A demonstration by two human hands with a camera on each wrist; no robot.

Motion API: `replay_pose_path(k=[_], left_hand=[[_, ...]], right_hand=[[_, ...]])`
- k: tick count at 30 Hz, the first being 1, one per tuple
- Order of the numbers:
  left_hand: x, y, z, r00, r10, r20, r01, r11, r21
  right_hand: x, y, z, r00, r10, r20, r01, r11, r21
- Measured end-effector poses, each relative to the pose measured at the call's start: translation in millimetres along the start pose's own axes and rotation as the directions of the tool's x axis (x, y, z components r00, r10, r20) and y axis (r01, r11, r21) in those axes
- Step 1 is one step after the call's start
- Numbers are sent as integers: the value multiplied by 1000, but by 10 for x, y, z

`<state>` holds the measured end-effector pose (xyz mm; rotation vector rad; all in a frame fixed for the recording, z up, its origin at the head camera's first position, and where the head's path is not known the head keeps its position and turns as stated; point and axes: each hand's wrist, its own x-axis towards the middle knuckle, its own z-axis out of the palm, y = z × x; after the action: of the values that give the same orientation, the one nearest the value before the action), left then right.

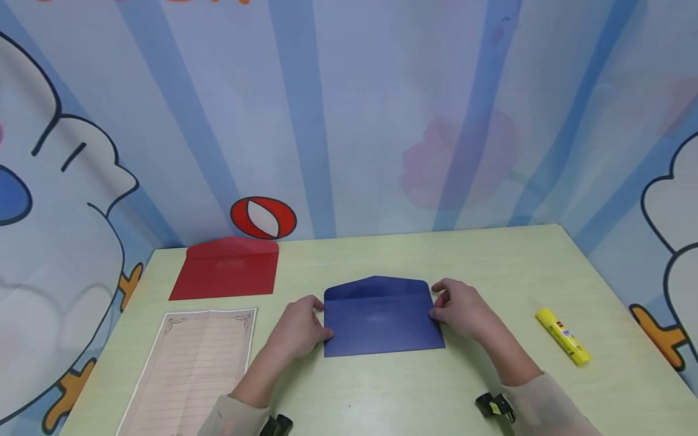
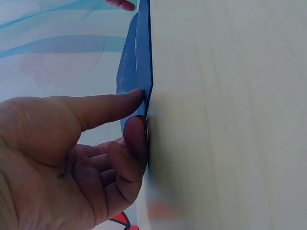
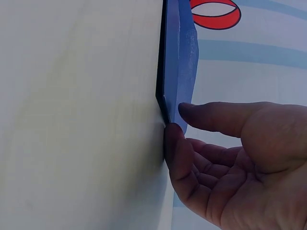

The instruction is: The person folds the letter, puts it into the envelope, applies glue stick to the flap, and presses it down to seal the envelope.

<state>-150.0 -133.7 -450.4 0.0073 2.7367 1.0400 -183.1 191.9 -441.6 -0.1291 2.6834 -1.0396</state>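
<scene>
The blue envelope (image 1: 382, 324) is pinched at its opposite sides by the left hand (image 1: 299, 327) and the right hand (image 1: 462, 307), apparently to be kept steady, its open flap (image 1: 376, 289) pointed toward the worktop's (image 1: 392, 387) back edge; toward the right edge, a yellow tube (image 1: 563, 336) is left untouched.

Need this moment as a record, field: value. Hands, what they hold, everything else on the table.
left hand: pinches left edge of blue envelope
right hand: holds its right edge
flap: open, on the far side
red envelope: far left, flap open
lined sheet: near left, partly behind left arm
yellow tube: right side, lying down
table: pale wood-look top
</scene>
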Motion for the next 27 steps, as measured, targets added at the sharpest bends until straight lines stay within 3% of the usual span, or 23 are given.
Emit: replay_pose_path(k=[6,12,18,27], left_hand=[[-22,29,-24,1000,7,-7,-7,1000,3],[-43,69,-86,997,39,-73,-37,999,36],[-60,60,-172,982,114,-148,-102,991,86],[-104,-13,-299,945,254,-209,-227,963,146]], right_hand=[[-21,3,-21,1000,-13,4,13,1000,2],[-78,-37,-141,1000,4,-3,-4,1000,-12],[-216,36,-423,1000,21,-12,-22,997,-78],[-459,460,-939,996,80,-38,-87,973,-216]])
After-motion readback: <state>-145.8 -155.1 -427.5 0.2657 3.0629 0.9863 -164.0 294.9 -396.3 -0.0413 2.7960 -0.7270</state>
